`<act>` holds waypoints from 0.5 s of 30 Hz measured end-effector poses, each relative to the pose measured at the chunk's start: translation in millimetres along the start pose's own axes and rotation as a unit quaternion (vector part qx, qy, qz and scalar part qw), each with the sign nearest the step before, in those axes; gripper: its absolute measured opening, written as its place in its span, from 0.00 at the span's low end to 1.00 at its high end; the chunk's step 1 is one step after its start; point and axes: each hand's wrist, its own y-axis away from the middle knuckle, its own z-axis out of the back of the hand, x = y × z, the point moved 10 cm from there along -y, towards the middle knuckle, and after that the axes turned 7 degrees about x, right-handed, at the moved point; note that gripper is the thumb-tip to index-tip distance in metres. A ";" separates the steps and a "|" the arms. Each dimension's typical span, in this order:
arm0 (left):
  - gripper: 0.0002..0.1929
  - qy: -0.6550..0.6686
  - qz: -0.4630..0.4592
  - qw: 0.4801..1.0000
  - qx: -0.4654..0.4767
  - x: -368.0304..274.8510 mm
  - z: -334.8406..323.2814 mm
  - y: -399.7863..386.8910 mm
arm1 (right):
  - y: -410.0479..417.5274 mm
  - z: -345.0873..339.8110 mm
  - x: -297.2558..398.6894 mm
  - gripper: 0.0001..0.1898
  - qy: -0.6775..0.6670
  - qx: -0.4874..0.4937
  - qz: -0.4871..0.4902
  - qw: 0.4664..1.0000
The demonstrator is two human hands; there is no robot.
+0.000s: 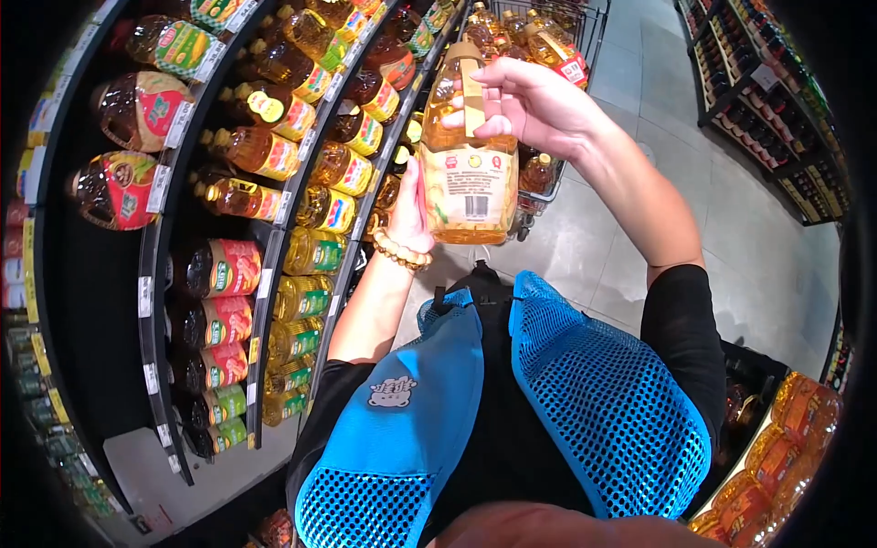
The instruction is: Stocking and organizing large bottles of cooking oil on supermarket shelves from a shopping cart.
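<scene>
A large clear plastic bottle of amber cooking oil (473, 188) is held up before my chest, cap upward, its printed back label and barcode facing me. My left hand (413, 205), with a beaded bracelet (402, 251) at the wrist, supports the bottle's lower left side; most of its fingers are hidden behind it. At the upper right, my right hand (524, 103) grips the bottle near its neck. Its thumb and fingers are around a yellow strip (473, 96) that runs down from below the cap.
Beyond the bottle stands a wire shopping cart (551, 188) holding several oil bottles (551, 48). Tiered shelves (274, 253) of bottled oil rise on my left. More stocked shelving (760, 89) stands across the tiled floor (637, 219). Packed oil bottles (771, 472) sit low at right.
</scene>
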 end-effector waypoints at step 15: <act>0.51 -0.154 -0.088 0.984 0.012 -6.9 39.6 51.6 | 14.9 -19.5 -58.6 0.16 0.056 0.007 -0.085 0.995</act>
